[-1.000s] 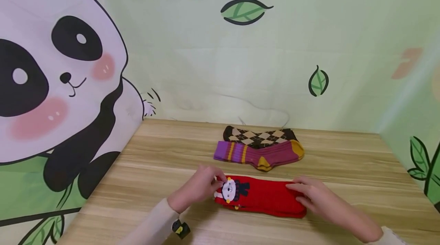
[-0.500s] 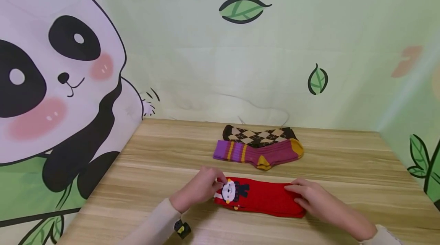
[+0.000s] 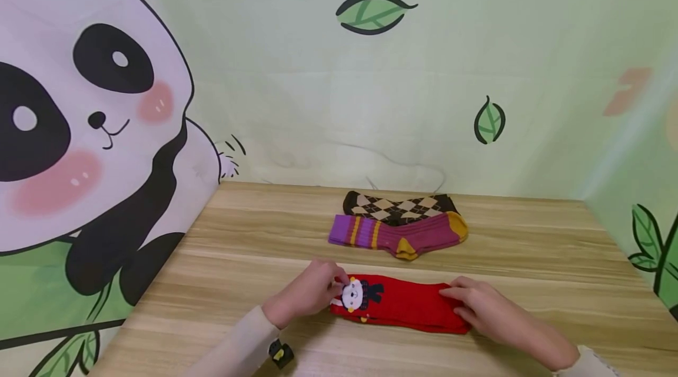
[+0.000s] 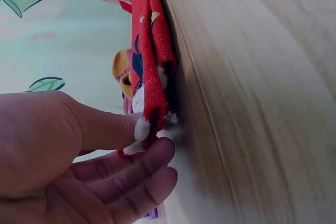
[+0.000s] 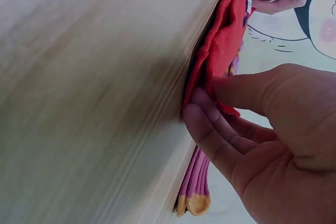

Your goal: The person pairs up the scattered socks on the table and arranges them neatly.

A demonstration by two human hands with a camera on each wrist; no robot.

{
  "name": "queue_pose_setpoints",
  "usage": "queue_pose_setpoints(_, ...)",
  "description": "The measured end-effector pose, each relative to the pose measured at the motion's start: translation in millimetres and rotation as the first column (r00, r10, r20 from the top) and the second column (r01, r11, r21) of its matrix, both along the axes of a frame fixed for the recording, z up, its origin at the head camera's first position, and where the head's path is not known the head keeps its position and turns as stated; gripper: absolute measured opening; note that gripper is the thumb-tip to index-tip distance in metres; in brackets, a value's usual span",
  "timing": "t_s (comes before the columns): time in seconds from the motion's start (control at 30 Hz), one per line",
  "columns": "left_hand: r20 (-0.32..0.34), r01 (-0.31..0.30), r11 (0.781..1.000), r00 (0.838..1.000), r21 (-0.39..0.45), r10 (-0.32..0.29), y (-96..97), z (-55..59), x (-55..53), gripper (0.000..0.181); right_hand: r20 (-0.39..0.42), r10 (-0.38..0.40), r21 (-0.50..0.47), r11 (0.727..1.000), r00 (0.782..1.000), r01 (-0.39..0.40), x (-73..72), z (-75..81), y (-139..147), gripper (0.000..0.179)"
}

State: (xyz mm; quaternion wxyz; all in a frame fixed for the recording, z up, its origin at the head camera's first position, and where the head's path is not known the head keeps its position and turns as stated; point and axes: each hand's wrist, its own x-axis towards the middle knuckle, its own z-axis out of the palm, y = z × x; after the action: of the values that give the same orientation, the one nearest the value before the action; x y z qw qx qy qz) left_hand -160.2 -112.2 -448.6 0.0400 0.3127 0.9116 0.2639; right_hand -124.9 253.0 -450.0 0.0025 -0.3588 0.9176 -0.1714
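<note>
A pair of red socks [image 3: 413,303] lies flat across the table, one on top of the other, with a white animal face and dark scarf at the left end. My left hand [image 3: 307,292] pinches that end; the left wrist view shows the thumb above and fingertips below the red layers [image 4: 153,85]. At the opposite end my right hand [image 3: 489,309] pinches the socks' edge. In the right wrist view the right thumb is on the top layer [image 5: 227,45], with fingers against the edge beneath.
Behind the red socks lie purple-and-maroon socks [image 3: 371,233] with mustard stripes, heel and toe. They partly cover dark argyle socks [image 3: 397,209] at the back. A small black item with a yellow mark [image 3: 281,354] is by the left cuff. A panda-printed backdrop [image 3: 296,100] encloses the wooden table [image 3: 238,236].
</note>
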Motion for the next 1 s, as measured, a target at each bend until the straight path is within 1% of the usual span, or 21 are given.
queue_pose_setpoints(0.23,0.025,0.008,0.999,1.000,-0.048,-0.007,0.3,-0.5,1.4,0.013,0.012,0.007,0.023,1.000,1.000,-0.007,0.4,-0.7,1.4,0.028)
queue_pose_setpoints(0.43,0.003,0.019,0.998,1.000,-0.067,-0.018,1.1,-2.1,1.3,0.012,0.034,0.002,0.015,1.000,0.999,-0.003,1.2,-0.7,1.8,0.028)
queue_pose_setpoints(0.87,0.000,0.023,0.998,1.000,-0.061,-0.023,1.0,-2.0,2.2,0.012,0.015,0.008,0.012,1.000,1.000,-0.008,0.9,-1.8,2.0,0.028)
queue_pose_setpoints(1.0,-0.023,0.028,0.998,0.999,-0.052,-0.029,0.3,-1.2,3.9,0.012,0.019,0.004,0.007,1.000,1.000,-0.004,1.6,-0.8,3.6,0.028)
